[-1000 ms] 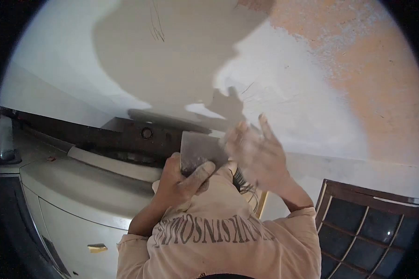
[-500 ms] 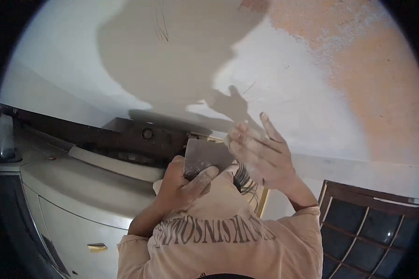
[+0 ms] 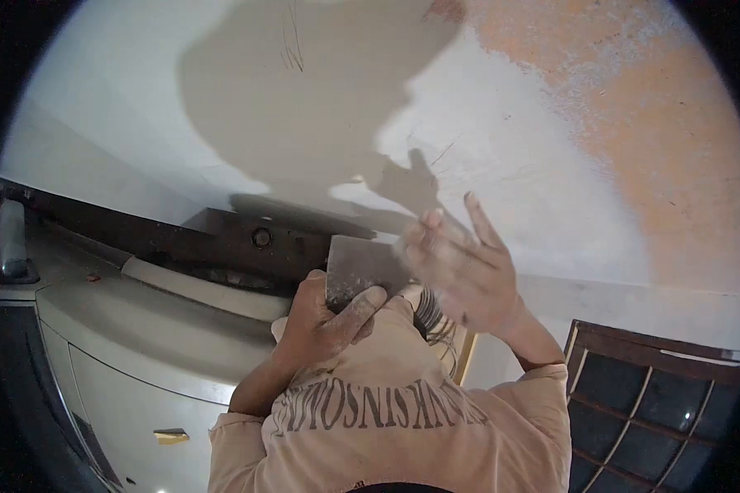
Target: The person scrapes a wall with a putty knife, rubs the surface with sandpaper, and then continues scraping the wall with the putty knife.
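Observation:
My left hand point(image 3: 325, 324) is closed on a flat, squared grey sheet point(image 3: 358, 263), its thumb pressed along the lower face. Pale dust speckles the sheet and my thumb. At the sheet's right edge is my right hand point(image 3: 464, 271), with thumb raised and fingers stretched out, whitish with dust and blurred at the tips. Those fingertips overlap the sheet's corner in this view. Behind both hands rises a wall point(image 3: 518, 197) with a white coat, which bears the shadow of my head and hand.
Bare orange patches point(image 3: 666, 164) show on the wall at the upper right. A pale, rounded cabinet-like unit point(image 3: 140, 329) with a dark recess stands at left, a small yellow piece point(image 3: 171, 437) on it. Coiled cables point(image 3: 436, 316) hang behind my torso. A dark-framed glazed panel point(image 3: 633, 403) is at lower right.
The grey sheet has tipped slightly and risen a little in my left hand. My right hand's fingers have shifted slightly at its edge, thumb a bit higher.

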Demonstrator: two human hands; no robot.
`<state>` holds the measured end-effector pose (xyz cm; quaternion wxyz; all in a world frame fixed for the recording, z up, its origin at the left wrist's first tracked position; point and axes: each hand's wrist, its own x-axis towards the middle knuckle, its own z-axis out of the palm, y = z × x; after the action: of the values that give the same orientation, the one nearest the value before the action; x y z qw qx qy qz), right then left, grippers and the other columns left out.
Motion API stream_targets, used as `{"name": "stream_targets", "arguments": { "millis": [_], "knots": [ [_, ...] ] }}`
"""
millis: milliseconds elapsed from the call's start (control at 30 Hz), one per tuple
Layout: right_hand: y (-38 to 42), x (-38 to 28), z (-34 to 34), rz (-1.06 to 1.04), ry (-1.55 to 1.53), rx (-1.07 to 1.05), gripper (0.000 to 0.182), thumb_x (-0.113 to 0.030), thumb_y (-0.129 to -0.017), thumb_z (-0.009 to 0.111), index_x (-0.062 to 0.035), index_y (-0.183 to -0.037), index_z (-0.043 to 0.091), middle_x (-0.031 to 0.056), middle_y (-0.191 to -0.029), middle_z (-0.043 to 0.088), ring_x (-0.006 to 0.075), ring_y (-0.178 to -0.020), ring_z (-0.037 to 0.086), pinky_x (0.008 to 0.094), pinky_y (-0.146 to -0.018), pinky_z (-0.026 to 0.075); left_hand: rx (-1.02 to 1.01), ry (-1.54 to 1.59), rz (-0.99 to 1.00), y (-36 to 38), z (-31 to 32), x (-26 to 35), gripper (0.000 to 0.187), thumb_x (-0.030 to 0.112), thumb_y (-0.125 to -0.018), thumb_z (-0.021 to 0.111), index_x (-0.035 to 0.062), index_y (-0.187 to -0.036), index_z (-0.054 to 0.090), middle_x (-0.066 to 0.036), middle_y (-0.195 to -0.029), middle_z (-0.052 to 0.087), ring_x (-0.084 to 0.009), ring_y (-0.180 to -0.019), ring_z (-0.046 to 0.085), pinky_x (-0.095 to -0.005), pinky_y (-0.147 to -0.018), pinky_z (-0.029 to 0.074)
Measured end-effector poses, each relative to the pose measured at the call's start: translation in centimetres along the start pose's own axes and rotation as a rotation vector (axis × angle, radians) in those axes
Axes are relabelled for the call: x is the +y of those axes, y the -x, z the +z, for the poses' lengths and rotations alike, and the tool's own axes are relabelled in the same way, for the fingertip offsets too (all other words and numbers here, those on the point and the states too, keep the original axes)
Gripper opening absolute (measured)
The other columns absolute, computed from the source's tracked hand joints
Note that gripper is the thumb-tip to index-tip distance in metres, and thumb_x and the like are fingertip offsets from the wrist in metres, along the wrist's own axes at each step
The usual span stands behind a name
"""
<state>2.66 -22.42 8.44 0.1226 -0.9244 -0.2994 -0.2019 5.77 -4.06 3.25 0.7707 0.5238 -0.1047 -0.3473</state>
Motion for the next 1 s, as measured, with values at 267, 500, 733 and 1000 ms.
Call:
{"name": "stream_targets", "arguments": {
  "millis": [267, 500, 733, 1000],
  "knots": [
    [0.8, 0.0, 0.4, -0.042, 0.035, 0.033, 0.032, -0.015, -0.072, 0.061, -0.0118, -0.104, 0.061, 0.0003, -0.108, 0.059, 0.0169, -0.109, 0.051, 0.0460, -0.102, 0.029, -0.043, 0.044, -0.035, -0.1, 0.3, 0.3, 0.020, 0.017, -0.083, 0.058, 0.0003, -0.073, 0.054, 0.002, -0.050, 0.047, -0.0042, -0.043, 0.040, -0.0206, -0.037, 0.030],
    [0.4, -0.3, -0.4, 0.016, 0.088, 0.012, 0.030, -0.018, -0.069, 0.066, -0.0140, -0.099, 0.064, 0.0008, -0.103, 0.061, 0.0137, -0.106, 0.053, 0.0425, -0.095, 0.038, -0.081, -0.010, -0.017, 0.1, -0.1, -0.4, 0.017, 0.016, -0.083, 0.056, -0.0004, -0.081, 0.051, 0.000, -0.058, 0.048, -0.0056, -0.044, 0.041, -0.0208, -0.037, 0.031],
    [1.3, 2.6, -2.2, 0.047, 0.024, 0.212, 0.017, -0.010, -0.084, 0.053, -0.0019, -0.099, 0.056, 0.0175, -0.086, 0.062, 0.0233, -0.071, 0.063, 0.0360, -0.061, 0.052, -0.036, 0.020, -0.067, -0.1, 0.0, 0.1, 0.023, 0.018, -0.084, 0.058, 0.0022, -0.068, 0.053, 0.002, -0.050, 0.047, -0.0046, -0.041, 0.042, -0.0211, -0.038, 0.032],
    [2.8, 1.1, -1.6, 0.283, -0.041, 0.447, 0.018, -0.015, -0.088, 0.048, -0.0004, -0.094, 0.056, 0.0188, -0.085, 0.050, 0.0164, -0.062, 0.048, 0.0250, -0.043, 0.043, -0.067, 0.094, -0.011, -0.1, -0.2, 0.1, 0.019, 0.015, -0.085, 0.055, 0.0009, -0.072, 0.053, 0.000, -0.052, 0.048, -0.0046, -0.043, 0.042, -0.0209, -0.037, 0.031]
  ]
}}
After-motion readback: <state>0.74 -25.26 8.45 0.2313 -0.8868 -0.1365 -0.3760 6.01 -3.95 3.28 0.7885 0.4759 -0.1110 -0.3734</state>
